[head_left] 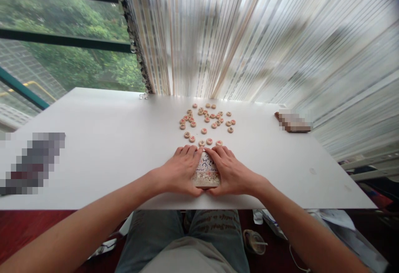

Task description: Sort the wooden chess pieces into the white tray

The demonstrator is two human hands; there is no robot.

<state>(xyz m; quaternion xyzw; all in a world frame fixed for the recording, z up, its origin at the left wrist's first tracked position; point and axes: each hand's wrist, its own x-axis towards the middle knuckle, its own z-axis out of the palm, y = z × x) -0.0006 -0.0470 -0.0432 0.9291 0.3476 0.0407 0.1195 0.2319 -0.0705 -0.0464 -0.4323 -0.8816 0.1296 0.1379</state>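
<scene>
A small box [206, 174] with dark lettering and a printed picture lies near the table's front edge, right in front of me. My left hand [183, 169] grips its left side, and my right hand [229, 170] grips the right side, thumbs at the near edge and fingertips towards the far edge. Just beyond my fingertips, several round wooden chess pieces [204, 131] with red or dark characters are scattered on the white table. Two pieces at the far side [208, 105] show no visible character.
The white table [118, 156] spans the view. A brown-edged, partly blurred-out object [294, 123] lies at the right, a pixelated dark one [37, 163] at the left. String curtains [199, 36] hang behind. Below the table, a cup [254, 242] stands on the right.
</scene>
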